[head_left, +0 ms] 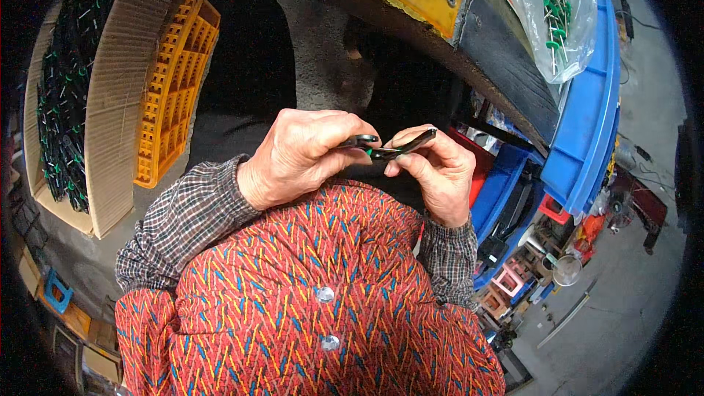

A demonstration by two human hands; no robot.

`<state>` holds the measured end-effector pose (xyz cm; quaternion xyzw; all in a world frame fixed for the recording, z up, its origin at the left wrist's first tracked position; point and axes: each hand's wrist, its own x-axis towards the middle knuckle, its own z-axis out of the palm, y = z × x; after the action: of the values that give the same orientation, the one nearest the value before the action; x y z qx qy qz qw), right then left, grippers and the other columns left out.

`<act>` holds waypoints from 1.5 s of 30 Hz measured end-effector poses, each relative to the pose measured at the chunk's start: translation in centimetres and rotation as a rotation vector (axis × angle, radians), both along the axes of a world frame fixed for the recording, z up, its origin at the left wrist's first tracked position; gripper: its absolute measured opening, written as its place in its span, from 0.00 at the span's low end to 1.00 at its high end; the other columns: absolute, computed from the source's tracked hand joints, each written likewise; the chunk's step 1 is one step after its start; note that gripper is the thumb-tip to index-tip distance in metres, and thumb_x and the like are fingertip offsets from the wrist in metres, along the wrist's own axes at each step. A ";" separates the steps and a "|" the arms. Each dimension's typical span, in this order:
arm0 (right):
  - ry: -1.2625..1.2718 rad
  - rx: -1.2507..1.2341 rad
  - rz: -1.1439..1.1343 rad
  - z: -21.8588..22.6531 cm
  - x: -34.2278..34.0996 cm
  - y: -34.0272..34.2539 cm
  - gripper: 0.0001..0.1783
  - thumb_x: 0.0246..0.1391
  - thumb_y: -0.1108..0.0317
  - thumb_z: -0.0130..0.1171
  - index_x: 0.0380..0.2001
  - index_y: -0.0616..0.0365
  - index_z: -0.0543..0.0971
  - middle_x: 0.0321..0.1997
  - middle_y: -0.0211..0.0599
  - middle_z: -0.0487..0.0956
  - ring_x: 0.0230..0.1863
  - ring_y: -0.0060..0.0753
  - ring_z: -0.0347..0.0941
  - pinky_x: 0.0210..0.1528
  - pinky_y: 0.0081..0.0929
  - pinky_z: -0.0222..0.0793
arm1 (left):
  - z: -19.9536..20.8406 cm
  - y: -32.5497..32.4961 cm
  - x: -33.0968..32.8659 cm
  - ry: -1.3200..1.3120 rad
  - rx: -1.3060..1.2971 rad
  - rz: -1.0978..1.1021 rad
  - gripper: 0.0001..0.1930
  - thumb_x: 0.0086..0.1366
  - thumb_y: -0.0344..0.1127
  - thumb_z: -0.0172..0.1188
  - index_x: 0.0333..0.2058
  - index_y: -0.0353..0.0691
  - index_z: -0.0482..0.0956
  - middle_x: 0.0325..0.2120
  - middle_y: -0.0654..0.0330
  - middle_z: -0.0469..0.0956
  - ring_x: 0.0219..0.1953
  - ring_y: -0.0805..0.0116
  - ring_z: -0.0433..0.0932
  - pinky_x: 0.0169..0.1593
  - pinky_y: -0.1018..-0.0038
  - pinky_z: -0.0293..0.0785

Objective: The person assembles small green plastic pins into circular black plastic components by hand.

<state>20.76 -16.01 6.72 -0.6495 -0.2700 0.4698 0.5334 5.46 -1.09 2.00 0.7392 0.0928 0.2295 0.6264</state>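
Observation:
In front of my chest both hands hold a small black part with a green bit (369,152) at its middle. My left hand (301,154) pinches its rounded, ring-like end between thumb and fingers. The fingers of my right hand (438,169) are closed on its long, thin black end, which tilts up to the right. Whether this is one piece or two joined pieces, I cannot tell. My fingertips hide some of it.
To the left, a cardboard box (110,110) holds many black-and-green parts, beside an orange plastic crate (172,95). A worktable edge (411,0) runs across the top. At right are a blue tray (583,132) and a clear bag (579,51) with green-headed metal pins.

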 end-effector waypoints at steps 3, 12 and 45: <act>0.036 -0.014 -0.018 0.0 -0.1 0.0 0.06 0.52 0.81 0.57 0.35 0.70 0.76 0.32 0.38 0.77 0.28 0.25 0.76 0.33 0.21 0.74 | 0.1 0.1 -0.1 0.027 -0.002 0.003 0.11 0.50 0.28 0.66 0.34 0.39 0.80 0.26 0.57 0.80 0.27 0.62 0.80 0.29 0.73 0.74; 0.302 -0.191 -0.002 0.3 0.9 0.1 0.05 0.54 0.76 0.58 0.33 0.67 0.75 0.26 0.36 0.78 0.23 0.22 0.74 0.27 0.19 0.72 | -0.2 0.2 -0.2 -0.051 0.127 -0.063 0.12 0.49 0.27 0.66 0.35 0.40 0.78 0.27 0.58 0.79 0.27 0.60 0.80 0.27 0.71 0.74; 0.388 -0.140 0.031 -0.4 1.2 -0.2 0.18 0.59 0.67 0.53 0.50 0.68 0.72 0.31 0.35 0.80 0.28 0.18 0.75 0.32 0.15 0.72 | -0.4 0.4 -0.4 -0.103 0.128 -0.049 0.11 0.51 0.25 0.64 0.35 0.39 0.78 0.23 0.60 0.77 0.24 0.67 0.80 0.26 0.75 0.74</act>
<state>21.94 -16.16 6.29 -0.5783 -0.1388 0.6118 0.5215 5.08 -0.72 1.60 0.7670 0.0276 0.2572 0.5873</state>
